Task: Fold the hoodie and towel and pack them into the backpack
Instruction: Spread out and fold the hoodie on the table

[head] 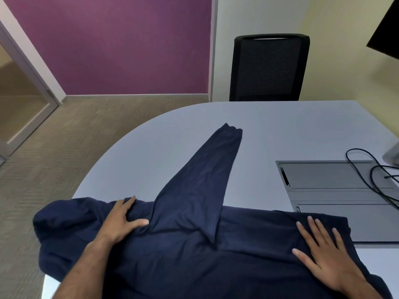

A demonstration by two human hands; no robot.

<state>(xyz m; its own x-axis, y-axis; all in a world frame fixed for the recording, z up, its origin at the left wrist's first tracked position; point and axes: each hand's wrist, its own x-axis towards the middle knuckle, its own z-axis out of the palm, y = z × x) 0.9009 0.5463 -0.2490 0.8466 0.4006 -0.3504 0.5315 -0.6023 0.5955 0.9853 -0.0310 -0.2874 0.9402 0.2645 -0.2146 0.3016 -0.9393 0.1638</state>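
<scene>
A navy blue hoodie (pixel 194 251) lies spread across the near edge of the pale grey table (pixel 259 126). One sleeve (pixel 207 169) stretches away from me toward the middle of the table. The hood end hangs over the table's left edge. My left hand (pixel 121 221) rests flat on the cloth near the shoulder, where the sleeve begins, fingers apart. My right hand (pixel 321 253) lies flat and spread on the hoodie's right side, near its hem. Neither hand grips the fabric. No towel or backpack is in view.
A grey cable hatch (pixel 336 190) is set into the table at the right, with black cables (pixel 373 175) looping over it. A black mesh chair (pixel 267 67) stands behind the table. A monitor's foot (pixel 393 156) sits at the far right. Carpet lies to the left.
</scene>
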